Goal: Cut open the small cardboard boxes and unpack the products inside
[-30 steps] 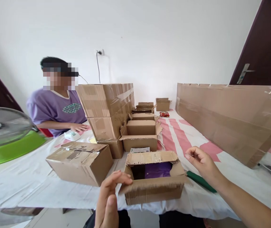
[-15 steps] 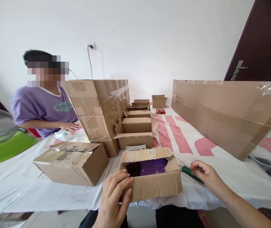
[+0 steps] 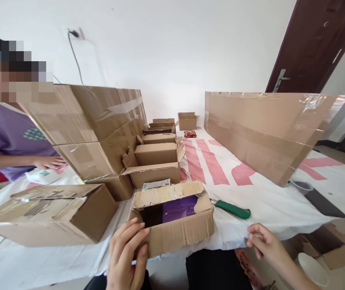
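Observation:
A small open cardboard box (image 3: 178, 231) sits at the table's near edge with a purple package (image 3: 179, 208) inside. My left hand (image 3: 127, 253) grips the box's near left corner, fingers wrapped over its front wall. My right hand (image 3: 264, 243) hovers just off the table edge to the right of the box, fingers loosely curled and holding nothing. A green-handled tool (image 3: 232, 209) lies on the white cloth between the box and my right hand.
A closed box (image 3: 48, 215) lies at left. Stacked taped cartons (image 3: 94, 125) and a row of small open boxes (image 3: 154, 161) run back along the table. A long flat carton (image 3: 263, 129) stands at right. A person in a purple shirt (image 3: 12, 133) sits at far left.
My right hand let go of the green tool and drew back off the table edge. My left hand stayed on the box corner. The view swung to the right.

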Action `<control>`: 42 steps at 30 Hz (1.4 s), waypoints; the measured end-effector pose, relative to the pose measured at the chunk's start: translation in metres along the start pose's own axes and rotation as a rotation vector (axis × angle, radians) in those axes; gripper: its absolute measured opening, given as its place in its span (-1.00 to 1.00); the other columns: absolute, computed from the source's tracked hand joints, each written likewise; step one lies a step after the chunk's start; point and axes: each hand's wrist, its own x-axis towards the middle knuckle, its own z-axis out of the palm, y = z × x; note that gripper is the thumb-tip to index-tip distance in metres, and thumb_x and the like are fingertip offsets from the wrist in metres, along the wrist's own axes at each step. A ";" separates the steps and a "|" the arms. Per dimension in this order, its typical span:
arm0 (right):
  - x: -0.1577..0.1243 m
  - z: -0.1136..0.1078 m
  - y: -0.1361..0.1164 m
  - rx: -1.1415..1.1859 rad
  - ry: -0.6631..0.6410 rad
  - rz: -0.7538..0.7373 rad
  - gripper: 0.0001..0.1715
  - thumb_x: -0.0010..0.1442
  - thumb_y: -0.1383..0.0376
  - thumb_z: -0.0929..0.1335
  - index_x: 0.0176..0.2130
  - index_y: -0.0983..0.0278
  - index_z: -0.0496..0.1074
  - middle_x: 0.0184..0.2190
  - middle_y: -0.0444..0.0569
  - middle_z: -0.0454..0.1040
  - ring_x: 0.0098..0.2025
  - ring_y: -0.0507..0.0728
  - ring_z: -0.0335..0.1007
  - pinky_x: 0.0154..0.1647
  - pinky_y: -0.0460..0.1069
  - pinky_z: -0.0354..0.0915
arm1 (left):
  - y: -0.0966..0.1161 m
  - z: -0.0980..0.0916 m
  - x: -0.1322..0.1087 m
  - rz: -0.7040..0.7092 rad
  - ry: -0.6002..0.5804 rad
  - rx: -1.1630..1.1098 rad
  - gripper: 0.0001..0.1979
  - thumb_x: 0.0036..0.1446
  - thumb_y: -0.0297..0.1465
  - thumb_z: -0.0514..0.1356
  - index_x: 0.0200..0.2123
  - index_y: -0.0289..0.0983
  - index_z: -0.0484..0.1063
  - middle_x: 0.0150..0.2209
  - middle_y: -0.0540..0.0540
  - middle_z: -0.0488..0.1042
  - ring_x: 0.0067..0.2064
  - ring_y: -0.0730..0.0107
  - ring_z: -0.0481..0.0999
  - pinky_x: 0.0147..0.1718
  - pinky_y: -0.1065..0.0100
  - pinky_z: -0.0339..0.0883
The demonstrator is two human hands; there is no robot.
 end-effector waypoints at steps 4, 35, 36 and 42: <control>-0.002 0.002 0.007 -0.322 0.103 -0.129 -0.62 0.11 -0.05 0.26 -0.20 0.13 0.33 -0.52 -0.11 0.53 -0.54 0.20 0.47 -0.47 0.04 0.29 | 0.002 -0.001 -0.002 -0.013 -0.009 0.014 -0.55 0.10 -0.61 0.15 0.05 -0.16 0.40 -0.05 -0.16 0.45 0.12 0.05 0.38 0.06 0.10 0.28; 0.012 -0.022 0.014 -0.758 0.251 -0.821 -0.74 0.25 0.08 0.33 -0.25 0.16 0.53 -0.19 0.06 0.52 -0.11 0.24 0.49 -0.12 0.09 0.46 | 0.000 -0.004 -0.010 0.018 -0.064 0.133 -0.59 0.14 -0.66 0.12 0.05 -0.28 0.37 0.01 -0.23 0.42 0.18 0.02 0.36 0.08 0.07 0.36; 0.013 -0.024 0.013 -0.761 0.254 -0.839 -0.74 0.25 0.08 0.34 -0.24 0.17 0.52 -0.20 0.05 0.52 -0.11 0.24 0.49 -0.12 0.09 0.46 | 0.001 -0.004 -0.009 0.020 -0.068 0.134 -0.60 0.15 -0.66 0.11 0.05 -0.28 0.37 0.01 -0.23 0.41 0.18 0.02 0.35 0.08 0.07 0.35; 0.016 -0.019 -0.030 -0.650 0.275 -1.006 -0.84 0.28 0.18 0.34 -0.17 0.16 0.48 -0.18 0.03 0.48 -0.09 0.23 0.44 -0.13 0.11 0.43 | 0.005 -0.004 -0.004 -0.014 -0.071 0.123 -0.62 0.20 -0.63 0.10 0.08 -0.30 0.33 0.00 -0.22 0.39 0.16 0.08 0.35 0.07 0.12 0.34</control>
